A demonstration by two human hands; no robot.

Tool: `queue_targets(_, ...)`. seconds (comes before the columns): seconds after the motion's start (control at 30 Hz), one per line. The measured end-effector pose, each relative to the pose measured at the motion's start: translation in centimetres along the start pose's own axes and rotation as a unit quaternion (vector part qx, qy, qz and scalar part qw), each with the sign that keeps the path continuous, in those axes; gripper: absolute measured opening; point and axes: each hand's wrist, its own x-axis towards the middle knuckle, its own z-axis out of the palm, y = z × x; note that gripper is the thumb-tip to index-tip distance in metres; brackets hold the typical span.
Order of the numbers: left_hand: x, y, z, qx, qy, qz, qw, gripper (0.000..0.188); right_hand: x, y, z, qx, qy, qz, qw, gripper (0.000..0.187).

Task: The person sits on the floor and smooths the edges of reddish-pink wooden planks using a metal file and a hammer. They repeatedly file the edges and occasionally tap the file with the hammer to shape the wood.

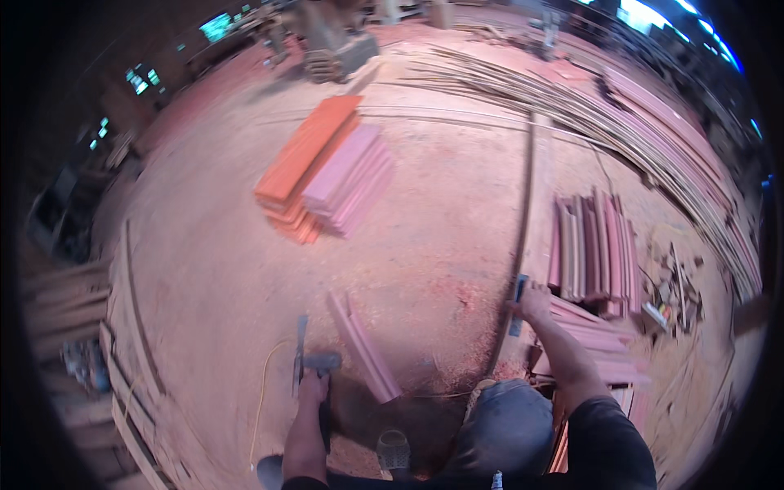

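At the lower left, my left hand point(314, 384) is closed round a grey power tool point(320, 360) with a long flat metal plate; it looks like an electric planer, but blur hides its details. A thin yellow cord point(261, 400) runs beside it. My right hand point(535, 302) reaches forward and is closed on a narrow blue-grey metal piece point(517, 327) at a long wooden beam point(536, 212). Between my hands, two pinkish wooden strips point(359, 347) lie slanted on the floor. My jeans-covered knee point(506, 425) is beside the beam.
Orange boards point(310, 151) and pink boards point(351, 175) are stacked ahead. Right of the beam lie a row of wooden pieces point(596, 245), more pink boards point(592, 343) and scraps point(678, 290). Shavings point(465, 359) litter the floor. Long strips point(645, 147) stretch along the far right.
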Motion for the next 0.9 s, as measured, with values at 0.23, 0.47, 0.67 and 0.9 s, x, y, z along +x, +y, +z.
queue_targets(0.23, -5.2, 3.4, -5.1, 0.163, -0.049, -0.010, 0.985, 0.050, -1.0, -3.0, 5.1, -0.113, 0.079, 0.033, 0.990, 0.082)
queue_targets(0.47, -11.6, 10.0, -9.8, -0.182, -0.022, 0.233, 0.955, 0.045, -1.6, -4.5, 5.5, 0.259, 0.171, -0.022, 0.950, 0.023)
queue_targets(0.67, -9.4, 20.7, -8.2, -0.463, -0.026, 0.283, 0.840, 0.035, -11.7, -13.2, 2.5, 0.743, -0.215, -0.131, 0.620, 0.013)
queue_targets(0.9, -8.7, 26.6, -4.8, -0.624, -0.062, 0.241, 0.741, 0.024, -15.7, -17.1, 1.3, 0.757, -0.282, -0.200, 0.555, 0.012)
